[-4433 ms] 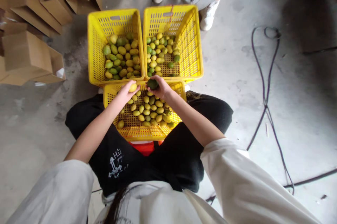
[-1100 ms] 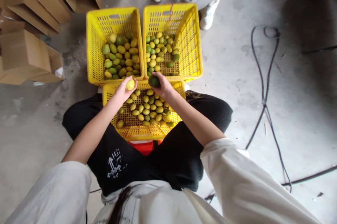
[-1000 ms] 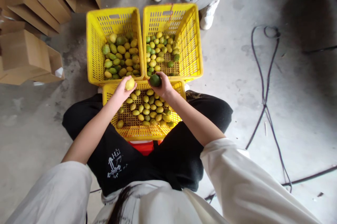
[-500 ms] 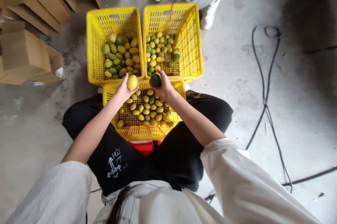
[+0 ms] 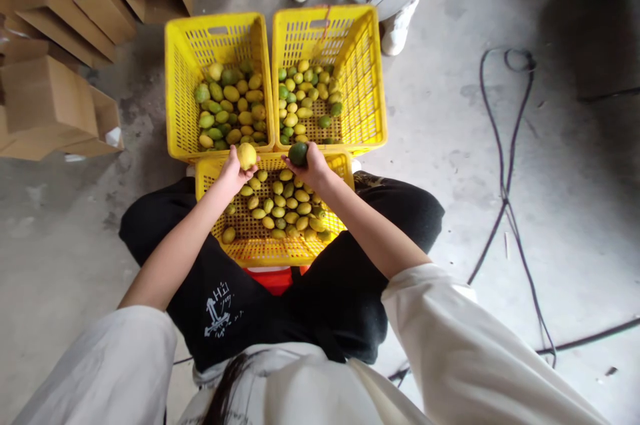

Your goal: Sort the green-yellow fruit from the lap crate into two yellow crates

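Observation:
My left hand (image 5: 231,171) is closed round a yellow fruit (image 5: 247,155), held over the far rim of the near yellow crate (image 5: 260,253) between my knees. My right hand (image 5: 314,168) grips a dark green fruit (image 5: 299,154) at the same rim. The near crate holds several small yellow-green fruits. Beyond it stand two more yellow crates side by side: the left crate (image 5: 180,85) with larger yellow and green fruits, the right crate (image 5: 367,78) with smaller ones.
Cardboard boxes (image 5: 50,98) are piled at the left. Another person's shoes (image 5: 395,35) and grey clothing show just behind the right crate. A black cable (image 5: 505,192) snakes over the concrete floor at the right. A red object (image 5: 270,278) sits under the near crate.
Both hands have stayed at the near crate's far rim, turning their fruits. The yellow fruit in my left hand has risen slightly toward the left crate.

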Available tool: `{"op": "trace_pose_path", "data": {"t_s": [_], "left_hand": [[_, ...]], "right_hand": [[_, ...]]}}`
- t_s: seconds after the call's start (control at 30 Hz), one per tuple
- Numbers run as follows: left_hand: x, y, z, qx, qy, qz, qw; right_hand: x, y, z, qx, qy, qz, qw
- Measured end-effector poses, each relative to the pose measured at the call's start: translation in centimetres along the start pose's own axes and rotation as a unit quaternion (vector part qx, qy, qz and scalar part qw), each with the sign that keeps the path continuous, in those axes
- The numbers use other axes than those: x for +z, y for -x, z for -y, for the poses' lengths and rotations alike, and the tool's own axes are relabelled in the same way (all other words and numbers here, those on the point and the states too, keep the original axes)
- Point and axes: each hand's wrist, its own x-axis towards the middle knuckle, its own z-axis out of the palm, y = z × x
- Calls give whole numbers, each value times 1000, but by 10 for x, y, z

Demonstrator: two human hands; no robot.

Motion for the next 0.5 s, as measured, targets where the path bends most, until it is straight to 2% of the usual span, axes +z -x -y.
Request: {"op": "trace_pose_path", "data": {"t_s": [0.1, 0.27, 0.4, 0.5], "left_hand": [[-1, -2, -1, 7, -15, 1, 1000], [-2, -5, -1, 27, -38, -17, 999], [1, -5, -6, 20, -48, 12, 999], [3, -1, -14, 44, -14, 37, 998]], "right_hand": [[3, 9, 3, -9, 0, -32, 999], [4, 17, 5, -2, 33, -15, 999], [3, 14, 8, 12, 66, 4, 998], [3, 9, 18, -19, 31, 23, 999]]}}
